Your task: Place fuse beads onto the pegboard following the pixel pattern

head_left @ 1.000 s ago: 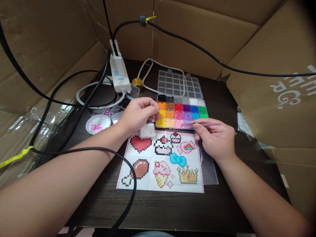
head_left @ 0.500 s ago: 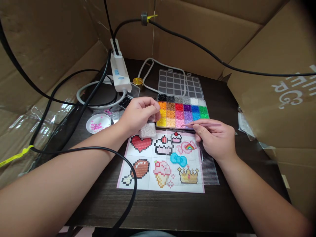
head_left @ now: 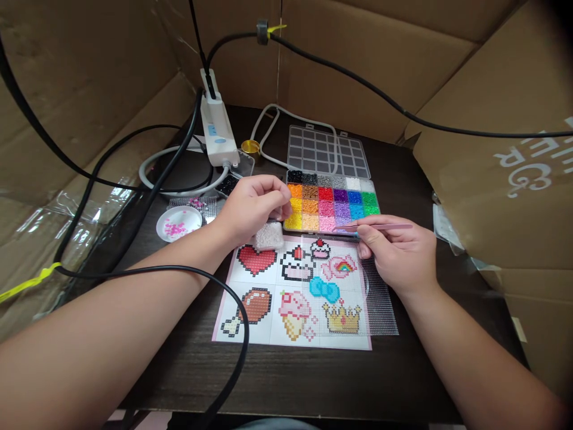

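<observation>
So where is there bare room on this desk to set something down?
Bare tabletop along the near edge, below the pattern sheet; also right of the bead box, up to the cardboard. Crowded: back left, with power strip, cables and dish; the middle, with left hand, right hand and tweezers.

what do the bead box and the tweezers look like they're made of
Bead box: clear, glossy hard plastic, it seems; the gridded lid lets the dark table show through. Tweezers, in the right hand: thin, pale pink with a slight sheen, probably coated metal, though plastic cannot be ruled out.
</observation>
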Available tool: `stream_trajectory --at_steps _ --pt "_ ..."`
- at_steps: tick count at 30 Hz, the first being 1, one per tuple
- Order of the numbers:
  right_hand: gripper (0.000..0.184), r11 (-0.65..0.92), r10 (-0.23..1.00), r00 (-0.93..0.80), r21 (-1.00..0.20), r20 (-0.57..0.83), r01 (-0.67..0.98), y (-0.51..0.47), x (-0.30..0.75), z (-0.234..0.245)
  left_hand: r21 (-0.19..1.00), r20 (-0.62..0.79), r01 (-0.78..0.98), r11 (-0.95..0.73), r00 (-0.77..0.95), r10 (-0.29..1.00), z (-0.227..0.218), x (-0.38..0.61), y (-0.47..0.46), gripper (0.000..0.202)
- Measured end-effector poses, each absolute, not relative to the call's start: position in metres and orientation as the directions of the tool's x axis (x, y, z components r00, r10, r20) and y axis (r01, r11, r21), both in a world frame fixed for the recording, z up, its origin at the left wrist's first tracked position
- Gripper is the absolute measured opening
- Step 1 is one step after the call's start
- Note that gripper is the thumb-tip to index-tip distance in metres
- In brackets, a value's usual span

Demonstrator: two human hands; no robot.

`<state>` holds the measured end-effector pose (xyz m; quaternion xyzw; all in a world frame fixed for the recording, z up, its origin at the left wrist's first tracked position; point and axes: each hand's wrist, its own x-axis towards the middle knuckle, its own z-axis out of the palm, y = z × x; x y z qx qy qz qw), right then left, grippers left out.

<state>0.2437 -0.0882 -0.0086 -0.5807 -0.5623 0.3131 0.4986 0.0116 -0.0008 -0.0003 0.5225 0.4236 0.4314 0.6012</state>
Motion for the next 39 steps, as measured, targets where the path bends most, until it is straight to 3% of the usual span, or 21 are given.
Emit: stream_trajectory --at_steps 10,39 --pt "0.014 0.111 0.994 -0.03 -0.952 0.107 0.286 -0.0968 0.2488 -0.0078 0.995 -0.063 -0.06 0.081 0.262 0.963 0.0005 0.0112 -0.0004 0.009" --pt "0.016 0.093 0.996 -0.042 -0.935 0.084 0.342 -0.0925 0.2483 -0.0061 0.994 -0.059 -0.071 0.081 0.266 0.962 0.0002 0.0113 -0.001 0.009"
